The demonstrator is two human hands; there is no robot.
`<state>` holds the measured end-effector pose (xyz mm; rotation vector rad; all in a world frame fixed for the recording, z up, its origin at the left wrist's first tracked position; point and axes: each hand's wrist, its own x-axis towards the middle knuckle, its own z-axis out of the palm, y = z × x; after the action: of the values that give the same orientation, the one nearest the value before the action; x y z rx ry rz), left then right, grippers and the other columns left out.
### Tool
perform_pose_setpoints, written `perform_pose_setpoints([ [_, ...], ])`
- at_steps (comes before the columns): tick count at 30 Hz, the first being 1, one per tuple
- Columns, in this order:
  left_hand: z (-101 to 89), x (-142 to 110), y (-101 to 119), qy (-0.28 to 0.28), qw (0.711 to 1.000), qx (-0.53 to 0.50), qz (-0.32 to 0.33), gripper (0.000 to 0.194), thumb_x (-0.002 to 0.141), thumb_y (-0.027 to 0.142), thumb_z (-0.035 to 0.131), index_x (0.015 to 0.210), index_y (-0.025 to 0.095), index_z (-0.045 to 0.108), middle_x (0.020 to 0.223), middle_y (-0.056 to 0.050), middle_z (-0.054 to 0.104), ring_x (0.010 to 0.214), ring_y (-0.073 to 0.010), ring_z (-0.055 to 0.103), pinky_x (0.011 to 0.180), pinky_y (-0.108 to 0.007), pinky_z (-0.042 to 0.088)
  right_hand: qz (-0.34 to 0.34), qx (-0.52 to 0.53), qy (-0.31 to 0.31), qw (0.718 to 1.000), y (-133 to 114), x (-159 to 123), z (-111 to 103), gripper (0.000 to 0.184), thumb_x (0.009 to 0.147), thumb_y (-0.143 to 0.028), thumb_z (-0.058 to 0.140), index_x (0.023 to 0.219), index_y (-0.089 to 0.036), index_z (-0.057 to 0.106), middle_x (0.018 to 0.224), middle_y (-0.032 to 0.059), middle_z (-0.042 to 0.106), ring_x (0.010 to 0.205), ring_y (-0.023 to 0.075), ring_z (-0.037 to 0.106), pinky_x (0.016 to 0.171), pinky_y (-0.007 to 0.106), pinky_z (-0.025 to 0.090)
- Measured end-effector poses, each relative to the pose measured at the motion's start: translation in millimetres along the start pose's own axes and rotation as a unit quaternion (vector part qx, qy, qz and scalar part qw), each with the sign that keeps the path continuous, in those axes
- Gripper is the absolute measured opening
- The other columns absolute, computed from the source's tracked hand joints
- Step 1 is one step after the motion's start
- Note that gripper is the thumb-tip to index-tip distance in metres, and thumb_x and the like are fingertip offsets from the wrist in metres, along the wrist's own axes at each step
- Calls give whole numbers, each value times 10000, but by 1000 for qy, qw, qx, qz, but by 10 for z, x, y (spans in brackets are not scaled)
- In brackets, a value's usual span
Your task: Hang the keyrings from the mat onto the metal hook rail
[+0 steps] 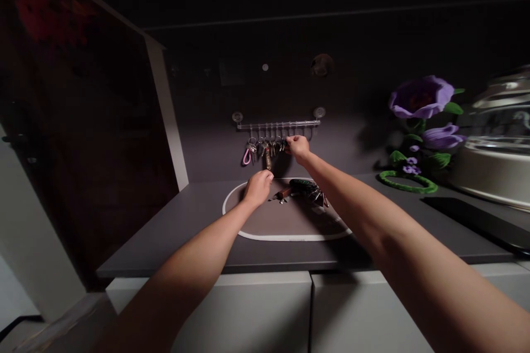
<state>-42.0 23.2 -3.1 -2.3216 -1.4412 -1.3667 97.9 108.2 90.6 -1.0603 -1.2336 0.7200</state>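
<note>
A clear hook rail [279,124] with suction cups is fixed to the dark wall. Several bunches of keys [273,149] hang from its hooks, among them one with a pink loop [247,156] and one with a brown tag [268,159]. My right hand [298,148] is at the hooks, its fingers pinched on keys. My left hand [259,187] is lower, just under the brown tag, fingers curled together; what they hold, if anything, is hidden. Behind my hands, a dark bunch of keys [318,196] and a reddish-brown key holder [284,193] lie on the mat.
A brown oval mat [285,226] with a white rim lies on the dark countertop [182,231]. To the right stand purple fabric flowers [422,96], a flat black object [472,220] and a large white-and-clear appliance [501,160]. A dark door [83,121] is at left.
</note>
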Motion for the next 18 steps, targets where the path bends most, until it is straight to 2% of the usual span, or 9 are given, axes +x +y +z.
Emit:
perform_pose_setpoints([
  [8,-1,2,14,-9,1000,-10,1,204,828,183,377,759,168,568,734,-31,601,716,-141,525,682,-245,379,-2,25,-27,999,12,-37,-36,126,795,-154,465,672,-144,494,562,-25,468,511,58,485,498,166,428],
  [18,7,-2,15,-5,1000,-16,9,205,826,187,381,763,168,575,710,-24,597,705,-141,524,679,-248,378,-4,14,-25,1000,41,-33,-20,92,767,-142,465,683,-143,504,561,-29,460,503,49,446,475,146,390],
])
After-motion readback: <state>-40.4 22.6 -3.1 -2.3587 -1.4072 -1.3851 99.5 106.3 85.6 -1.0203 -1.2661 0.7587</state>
